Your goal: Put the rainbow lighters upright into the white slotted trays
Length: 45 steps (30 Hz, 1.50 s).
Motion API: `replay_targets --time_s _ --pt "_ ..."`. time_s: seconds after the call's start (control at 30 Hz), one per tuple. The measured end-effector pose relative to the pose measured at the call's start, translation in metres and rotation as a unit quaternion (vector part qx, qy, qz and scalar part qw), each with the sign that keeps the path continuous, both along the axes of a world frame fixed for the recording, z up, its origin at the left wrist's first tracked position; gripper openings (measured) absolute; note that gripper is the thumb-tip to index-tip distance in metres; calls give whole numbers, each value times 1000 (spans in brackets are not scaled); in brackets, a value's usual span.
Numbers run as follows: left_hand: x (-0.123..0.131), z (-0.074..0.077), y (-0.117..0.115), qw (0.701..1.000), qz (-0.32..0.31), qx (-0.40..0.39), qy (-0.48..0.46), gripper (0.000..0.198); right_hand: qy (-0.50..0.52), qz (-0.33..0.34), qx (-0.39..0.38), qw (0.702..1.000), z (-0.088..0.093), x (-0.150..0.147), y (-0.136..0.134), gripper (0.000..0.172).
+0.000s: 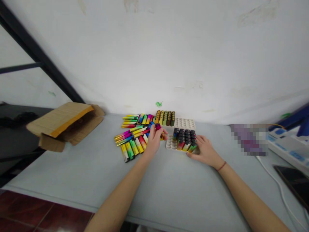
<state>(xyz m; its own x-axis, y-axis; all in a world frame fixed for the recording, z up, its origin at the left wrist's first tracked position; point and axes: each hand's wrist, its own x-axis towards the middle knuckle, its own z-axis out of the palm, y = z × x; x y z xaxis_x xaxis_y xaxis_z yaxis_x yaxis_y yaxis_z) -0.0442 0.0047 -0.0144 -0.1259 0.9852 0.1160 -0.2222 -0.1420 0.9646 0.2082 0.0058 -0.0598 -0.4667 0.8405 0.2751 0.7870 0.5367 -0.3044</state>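
Left hand holding lighters, loose lighters beside it, right hand clasping tray

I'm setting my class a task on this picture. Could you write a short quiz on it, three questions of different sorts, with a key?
1. True or false: the black-topped lighters in the front tray stand with their black ends up.
2. Fill in the blank: seen from the camera, the open cardboard box lies to the ____ of the loose lighters.
3. Multiple choice: what is the right hand placed against?
A) the wall
B) the filled end of the front tray
C) the loose lighters

Key:
1. True
2. left
3. B
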Motion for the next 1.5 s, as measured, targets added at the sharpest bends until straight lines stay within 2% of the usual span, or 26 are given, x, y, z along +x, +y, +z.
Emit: replay_targets --time_s 0.1,0.27,0.33,0.4,0.47,0.53,0.6,0.8,1.0,1.5 --pt "4 1 -2 1000 -9 -1 -7 16 -5 1 -3 1000 0 0 0 69" --pt "9 -2 -3 999 -34 -17 -18 28 -4 6 -2 1000 0 1 1 69" --pt "10 -4 -2 998 -42 -21 -36 26 -4 6 1 1000 -1 1 1 69" --pt "10 -6 0 995 -55 -48 -63 23 -2 8 3 1000 0 1 1 68" --pt "9 -7 3 991 -62 -87 -82 34 0 9 5 1000 0 0 1 68" --pt "8 -8 4 988 -55 -113 -87 47 -1 8 4 1000 0 0 1 67" --pt "8 -9 5 988 -44 -122 -83 51 -4 7 2 1000 0 0 1 67" --pt "9 -8 1 984 -33 -155 -77 48 1 8 6 1000 -3 1 1 68" --pt "8 0 0 989 20 -129 -70 51 1 9 5 1000 -4 2 1 67" --pt "4 4 1 984 24 -138 -108 54 -4 4 2 1000 -3 2 1 67"
